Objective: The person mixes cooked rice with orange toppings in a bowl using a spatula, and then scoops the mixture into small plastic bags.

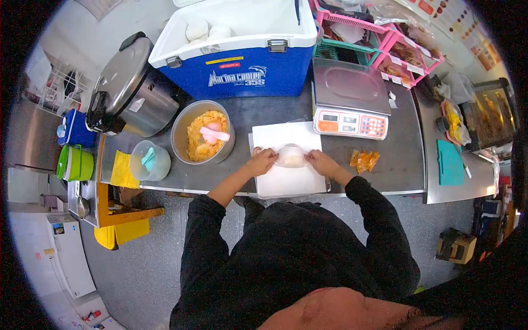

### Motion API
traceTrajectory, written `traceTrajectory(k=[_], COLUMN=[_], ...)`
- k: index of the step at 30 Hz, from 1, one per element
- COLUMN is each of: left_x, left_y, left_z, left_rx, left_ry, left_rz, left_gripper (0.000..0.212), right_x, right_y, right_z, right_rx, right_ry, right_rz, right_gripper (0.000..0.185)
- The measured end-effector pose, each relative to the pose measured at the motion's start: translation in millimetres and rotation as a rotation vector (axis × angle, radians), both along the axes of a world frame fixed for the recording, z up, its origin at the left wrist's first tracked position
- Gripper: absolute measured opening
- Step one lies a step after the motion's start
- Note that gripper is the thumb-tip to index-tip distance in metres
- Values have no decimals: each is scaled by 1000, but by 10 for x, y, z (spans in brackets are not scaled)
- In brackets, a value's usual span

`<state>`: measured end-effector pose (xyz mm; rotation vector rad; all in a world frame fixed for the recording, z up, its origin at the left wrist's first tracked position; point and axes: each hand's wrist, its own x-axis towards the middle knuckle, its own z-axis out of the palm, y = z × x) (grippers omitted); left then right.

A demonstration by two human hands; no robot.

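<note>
A small food bundle in thin white paper (291,155) lies between my hands, on a stack of white paper sheets (288,181). The fingers of my left hand (260,161) pinch the left end of its wrapper. At the opposite end, my right hand (324,163) pinches the wrapper too. What the bundle contains shows only faintly through the paper. To the left stands a metal pot (181,142) of orange-yellow rice (199,150), with a pink rice paddle (215,134) resting on it. Several orange sachets (364,161) lie right of my right hand.
An open blue cooler (194,79) with white wrapped bundles (197,30) stands behind, beside a large rice cooker (146,105). A digital scale (350,93) sits at the back right. Left are a clear tub (159,171) and a yellow cloth (122,169); far right, a teal cutting board (450,163).
</note>
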<state>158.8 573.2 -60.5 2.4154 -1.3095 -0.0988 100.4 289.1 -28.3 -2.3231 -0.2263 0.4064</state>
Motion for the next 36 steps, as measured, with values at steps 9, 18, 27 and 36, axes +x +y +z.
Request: traceTrajectory(k=[9,18,27,36], left_x=[426,106,170,-158], left_y=[-481,-524,-489,-447], left_z=[161,35,-16,1069], left_rx=[294,159,-357,-313], left_ry=[546,144,820,1001], left_rz=[314,516,186,-36], left_gripper=[12,29,28,65], right_x=[801,142,-243,-378], right_y=[234,589,768,412], right_z=[-113,-92,-247,697], right_rx=[-529,-630,-62,948], right_ry=[-34,-355,-558,423], right_rz=[357,-66,-492,-266], right_gripper=[9,29,78,67])
